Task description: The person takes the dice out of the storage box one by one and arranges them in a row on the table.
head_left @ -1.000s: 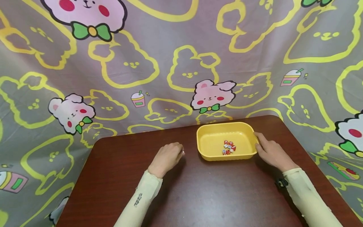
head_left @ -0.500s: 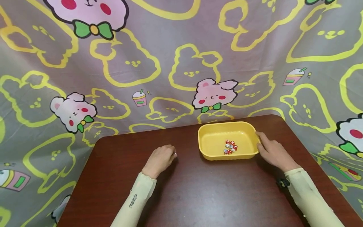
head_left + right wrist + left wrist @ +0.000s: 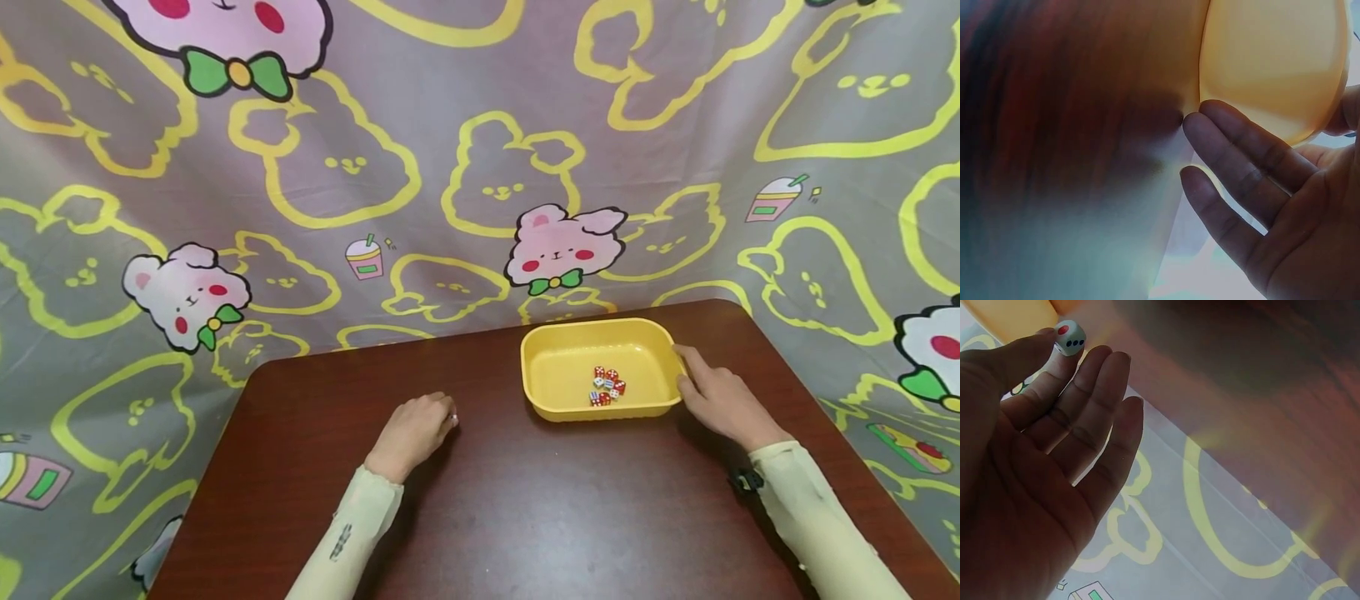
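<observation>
A white die (image 3: 1070,337) with one red pip and several blue pips is pinched between thumb and forefinger of my left hand (image 3: 412,433). That hand is low over the table, left of the yellow tray (image 3: 570,412). Its other fingers extend loosely in the left wrist view, holding nothing. My right hand (image 3: 727,408) grips the tray's right end, thumb on the near side and fingers farther along the wall. Several red and white dice (image 3: 606,387) lie together on the tray floor, right of its middle.
The dark brown table (image 3: 525,508) has rounded back corners. A grey curtain (image 3: 420,167) printed with cartoon bears hangs behind it and on both sides. A black strap (image 3: 746,482) shows at the right wrist.
My left hand has drawn left and slightly toward me, away from the tray, with the die in its fingers. The right hand, the tray and the dice in it stay put.
</observation>
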Action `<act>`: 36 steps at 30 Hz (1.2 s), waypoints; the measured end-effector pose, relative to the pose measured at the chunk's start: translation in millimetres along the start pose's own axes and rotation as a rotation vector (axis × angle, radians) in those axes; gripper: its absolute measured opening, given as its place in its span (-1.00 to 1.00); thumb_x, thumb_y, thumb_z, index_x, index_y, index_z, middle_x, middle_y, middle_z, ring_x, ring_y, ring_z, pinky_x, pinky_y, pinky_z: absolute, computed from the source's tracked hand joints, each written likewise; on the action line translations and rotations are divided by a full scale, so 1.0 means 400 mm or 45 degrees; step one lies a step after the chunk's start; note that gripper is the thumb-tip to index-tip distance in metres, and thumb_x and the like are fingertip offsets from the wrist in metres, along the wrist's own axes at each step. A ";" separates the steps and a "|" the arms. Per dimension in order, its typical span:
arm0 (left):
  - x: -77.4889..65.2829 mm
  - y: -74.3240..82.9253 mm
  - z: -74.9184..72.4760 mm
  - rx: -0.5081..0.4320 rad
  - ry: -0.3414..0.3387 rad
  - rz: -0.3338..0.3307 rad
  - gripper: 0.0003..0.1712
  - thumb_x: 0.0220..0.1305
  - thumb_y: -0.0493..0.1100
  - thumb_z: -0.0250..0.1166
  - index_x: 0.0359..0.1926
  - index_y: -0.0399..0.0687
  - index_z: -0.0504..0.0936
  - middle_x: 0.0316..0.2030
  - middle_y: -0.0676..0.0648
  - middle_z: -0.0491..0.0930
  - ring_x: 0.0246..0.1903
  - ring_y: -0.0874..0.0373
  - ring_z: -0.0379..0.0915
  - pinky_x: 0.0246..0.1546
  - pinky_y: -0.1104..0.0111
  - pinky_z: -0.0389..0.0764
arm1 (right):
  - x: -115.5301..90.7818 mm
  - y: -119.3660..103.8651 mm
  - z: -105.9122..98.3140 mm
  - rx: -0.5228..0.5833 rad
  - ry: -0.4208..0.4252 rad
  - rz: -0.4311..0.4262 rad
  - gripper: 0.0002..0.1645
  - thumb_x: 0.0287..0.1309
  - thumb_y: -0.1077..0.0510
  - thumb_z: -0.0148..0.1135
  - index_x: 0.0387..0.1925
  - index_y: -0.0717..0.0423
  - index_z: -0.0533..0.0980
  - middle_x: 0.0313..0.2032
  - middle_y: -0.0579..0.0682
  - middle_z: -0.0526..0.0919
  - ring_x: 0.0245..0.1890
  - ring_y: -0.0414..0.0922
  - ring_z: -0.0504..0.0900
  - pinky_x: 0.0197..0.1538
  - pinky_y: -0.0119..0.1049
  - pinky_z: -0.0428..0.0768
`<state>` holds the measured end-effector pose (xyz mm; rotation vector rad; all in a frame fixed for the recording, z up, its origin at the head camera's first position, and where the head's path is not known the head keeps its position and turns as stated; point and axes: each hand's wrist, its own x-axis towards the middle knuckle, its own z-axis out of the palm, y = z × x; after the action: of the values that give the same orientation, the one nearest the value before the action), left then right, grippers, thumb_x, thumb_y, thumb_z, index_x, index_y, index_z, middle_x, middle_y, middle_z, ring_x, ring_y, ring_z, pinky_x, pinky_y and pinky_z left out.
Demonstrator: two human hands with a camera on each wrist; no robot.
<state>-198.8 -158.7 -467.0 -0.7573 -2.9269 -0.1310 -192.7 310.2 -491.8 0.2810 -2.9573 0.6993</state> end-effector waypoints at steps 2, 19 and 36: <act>-0.003 0.000 0.005 -0.004 -0.007 0.009 -0.91 0.21 -0.14 0.31 -0.43 0.07 0.61 -0.46 0.13 0.57 -0.45 0.16 0.59 -0.48 0.29 0.55 | 0.000 0.001 0.001 -0.001 0.005 -0.001 -0.42 0.40 0.02 -0.16 0.37 0.10 0.12 -0.62 0.00 0.40 -0.58 -0.10 0.37 -0.45 -0.25 0.33; -0.021 0.000 0.034 -0.026 -0.051 0.006 -0.93 0.19 -0.08 0.35 -0.41 0.10 0.66 -0.44 0.15 0.58 -0.42 0.15 0.60 -0.46 0.26 0.57 | 0.002 0.000 0.002 -0.011 0.011 0.020 -0.42 0.40 0.02 -0.16 0.37 0.10 0.12 -0.47 0.10 0.55 -0.55 -0.08 0.40 -0.44 -0.23 0.35; -0.026 0.007 0.032 -0.016 -0.097 -0.011 -0.91 0.17 -0.07 0.38 -0.41 0.07 0.66 -0.43 0.11 0.54 -0.41 0.12 0.59 -0.44 0.23 0.58 | -0.002 0.002 0.003 0.002 0.007 0.018 -0.41 0.40 0.02 -0.17 0.38 0.10 0.11 -0.51 0.07 0.51 -0.56 -0.09 0.39 -0.44 -0.24 0.34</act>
<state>-189.7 -159.6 -481.0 -0.7678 -3.0046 -0.1234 -192.2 310.4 -493.1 0.2580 -2.9567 0.7027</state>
